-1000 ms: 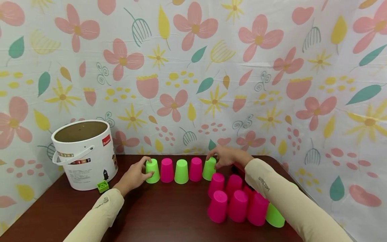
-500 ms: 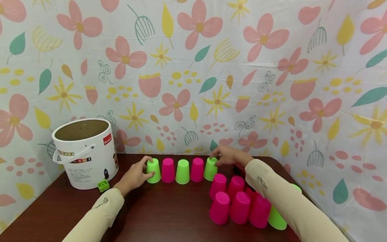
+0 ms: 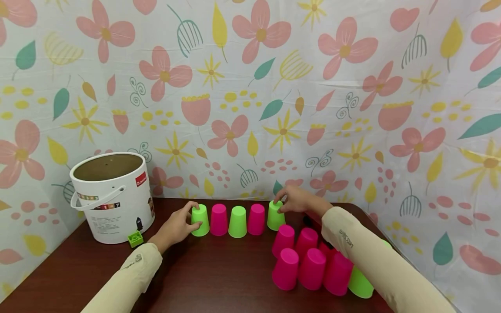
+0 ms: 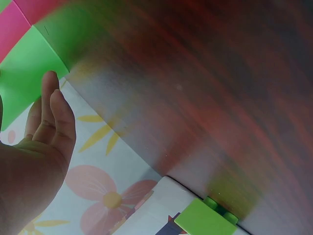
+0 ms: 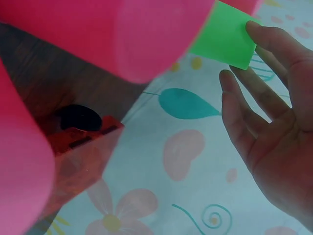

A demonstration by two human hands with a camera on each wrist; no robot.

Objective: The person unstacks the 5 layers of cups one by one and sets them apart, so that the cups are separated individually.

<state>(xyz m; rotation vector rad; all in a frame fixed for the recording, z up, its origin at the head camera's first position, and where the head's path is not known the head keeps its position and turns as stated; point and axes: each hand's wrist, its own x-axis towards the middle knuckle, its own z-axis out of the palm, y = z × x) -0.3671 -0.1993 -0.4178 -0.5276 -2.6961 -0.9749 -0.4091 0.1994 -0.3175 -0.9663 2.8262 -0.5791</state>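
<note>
Five inverted cups form a row at the back of the table. At its left end, my left hand (image 3: 177, 226) holds a green cup (image 3: 201, 222) between thumb and fingers; in the left wrist view the fingers lie along that cup (image 4: 34, 73). My right hand (image 3: 297, 201) pinches the green cup (image 3: 275, 218) at the right end near its top, as the right wrist view also shows on the green cup (image 5: 225, 39). Between them stand a pink cup (image 3: 218, 220), a green cup (image 3: 237, 222) and another pink cup (image 3: 256, 220).
Several inverted pink cups (image 3: 285, 269) cluster at front right, with a green cup (image 3: 361, 282) partly behind the right sleeve. Red and black pieces (image 5: 80, 118) lie behind them. A white bucket (image 3: 111, 204) stands at left, a green toy block (image 3: 135, 239) by its base.
The right-end green cup has shifted slightly right and away from its pink neighbour, moving with my right hand. My left hand keeps its hold; the whole view has drifted a little.
</note>
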